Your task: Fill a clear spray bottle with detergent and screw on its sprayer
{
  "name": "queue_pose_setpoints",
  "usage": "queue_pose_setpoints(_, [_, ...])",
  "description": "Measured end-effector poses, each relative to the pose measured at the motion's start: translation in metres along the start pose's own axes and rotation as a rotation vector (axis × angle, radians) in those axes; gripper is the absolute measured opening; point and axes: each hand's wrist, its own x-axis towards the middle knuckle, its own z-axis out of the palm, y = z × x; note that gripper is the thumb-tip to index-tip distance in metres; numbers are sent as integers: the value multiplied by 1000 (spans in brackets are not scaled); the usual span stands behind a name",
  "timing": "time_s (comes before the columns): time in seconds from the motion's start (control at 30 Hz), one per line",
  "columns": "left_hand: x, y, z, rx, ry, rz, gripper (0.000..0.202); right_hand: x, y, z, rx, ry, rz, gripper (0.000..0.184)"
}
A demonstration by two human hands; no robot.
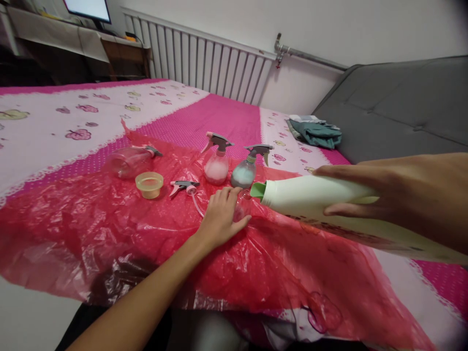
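Nearest to the camera, one bare left forearm (153, 287) extended from the lower edge, angled up and to the right, over one crinkled, translucent red plastic sheet (226, 278). The sheet lay on one pink-and-white patterned bedspread (236, 109).

Small bottles, four in total: one transparent, pink-tinted headless bottle (242, 207) at my left hand (219, 219); one clear, rounded bottle of pale pink liquid (216, 169), upright; one clear, rounded bottle of pale teal liquid (242, 175), upright just beside it; one transparent pink bottle (129, 163) on its side at the left.

Trigger heads, four in total: three fitted, plus one detached grey-and-pink trigger head with a tube (185, 187), lying left of my left hand. Cups, one: shallow, round, translucent yellow cup (149, 186). Large containers, one: long, pale-green plastic container (303, 195) with one green spout (258, 190).

Left hand pose: back upward, fingers forward, thumb spread right. I held the headless bottle in a fairly wide grip on the sheet.

Right hand (395, 190) pose: extended from the right edge, thumb on the near side. I gripped the container, tilted almost level, spout facing the headless bottle's mouth. I could not tell whether the two touched.
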Motion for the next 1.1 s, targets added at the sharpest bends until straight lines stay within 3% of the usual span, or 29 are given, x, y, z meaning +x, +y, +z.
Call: queue_pose_setpoints(1.1, [0,-2,1,1,2,4,60,0,1,2,18,-20,30,72])
